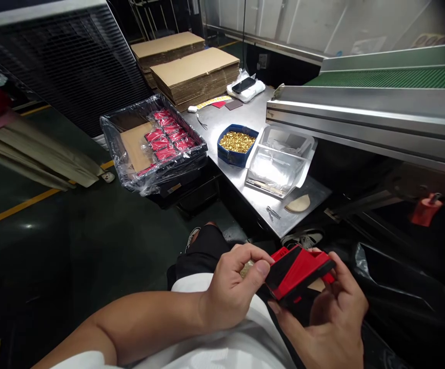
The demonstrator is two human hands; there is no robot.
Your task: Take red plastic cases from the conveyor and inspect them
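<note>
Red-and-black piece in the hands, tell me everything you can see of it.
The red-and-black piece is small and angular, with a hard, plastic-like look. A red band runs diagonally beside a black panel on its upward-facing side, and its near edge is mostly black. Small dark markings sit on the red part at its far left corner. The right hand supports it from its right and near sides; the left hand has fingertips at its left edge. It is held tilted in front of the person's body.

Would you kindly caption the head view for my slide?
The right hand holds a red-and-black part while the left hand touches its edge, with a blue container of golden pieces beyond.
</note>
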